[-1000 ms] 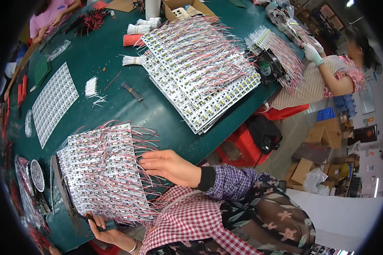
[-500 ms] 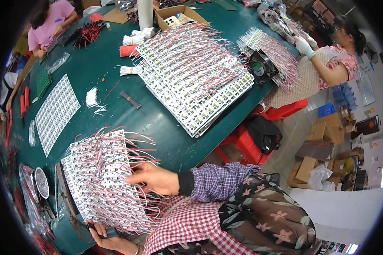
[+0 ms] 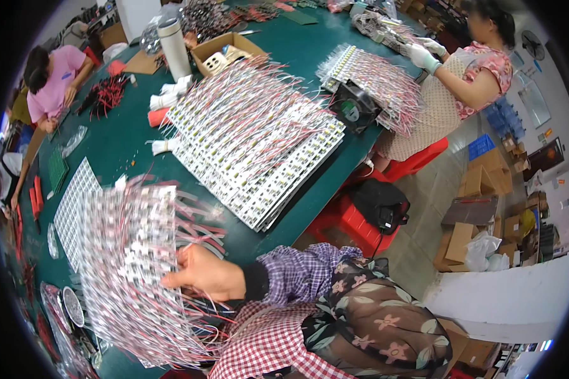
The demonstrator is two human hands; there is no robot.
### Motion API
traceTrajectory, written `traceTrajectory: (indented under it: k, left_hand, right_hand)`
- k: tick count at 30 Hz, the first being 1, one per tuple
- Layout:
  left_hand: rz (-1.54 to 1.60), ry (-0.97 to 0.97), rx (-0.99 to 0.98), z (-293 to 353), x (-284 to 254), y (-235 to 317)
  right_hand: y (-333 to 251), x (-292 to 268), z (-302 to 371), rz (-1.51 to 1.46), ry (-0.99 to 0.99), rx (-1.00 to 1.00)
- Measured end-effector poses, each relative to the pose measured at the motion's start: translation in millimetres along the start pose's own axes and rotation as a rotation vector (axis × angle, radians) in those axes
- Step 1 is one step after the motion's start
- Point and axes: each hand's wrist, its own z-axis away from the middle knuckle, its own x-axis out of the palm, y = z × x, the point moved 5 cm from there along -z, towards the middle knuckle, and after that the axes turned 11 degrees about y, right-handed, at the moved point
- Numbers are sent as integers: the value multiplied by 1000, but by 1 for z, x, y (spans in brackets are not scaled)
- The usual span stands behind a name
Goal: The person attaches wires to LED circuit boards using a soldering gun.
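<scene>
My right hand (image 3: 202, 276) grips the near edge of a white panel of small boards (image 3: 129, 252) bristling with red and white wires. The panel is raised off the green table (image 3: 123, 132) at my left and is blurred by motion. Its wires fan out to the right and down over my checked lap. My plaid sleeve comes in from the right. My left hand is hidden, somewhere under or behind the panel.
A big stack of wired panels (image 3: 253, 145) lies mid-table. A bare white panel (image 3: 69, 202) is to the left, a steel flask (image 3: 174, 41) and cardboard box (image 3: 224, 54) behind. A gloved co-worker (image 3: 468, 76) handles another stack (image 3: 376, 79); a red stool (image 3: 354, 224) stands below.
The wired panel has come up off the table and swung toward me under my right hand. My left hand, seen low at the panel's near edge before, is now covered.
</scene>
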Motion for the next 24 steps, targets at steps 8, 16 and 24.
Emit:
traceTrajectory:
  k: [8,16,24]
  left_hand:
    - [51,-67,32,-17,64,-21]
    - [84,-78,68,-42,122,-43]
    - [178,8,43,-65,153,-88]
  right_hand:
    - [-255,-31,56,1109,178,-1043]
    - [-459,-197,-155,122,750,-935]
    - [-610,-377,-169,1823,1644,-473]
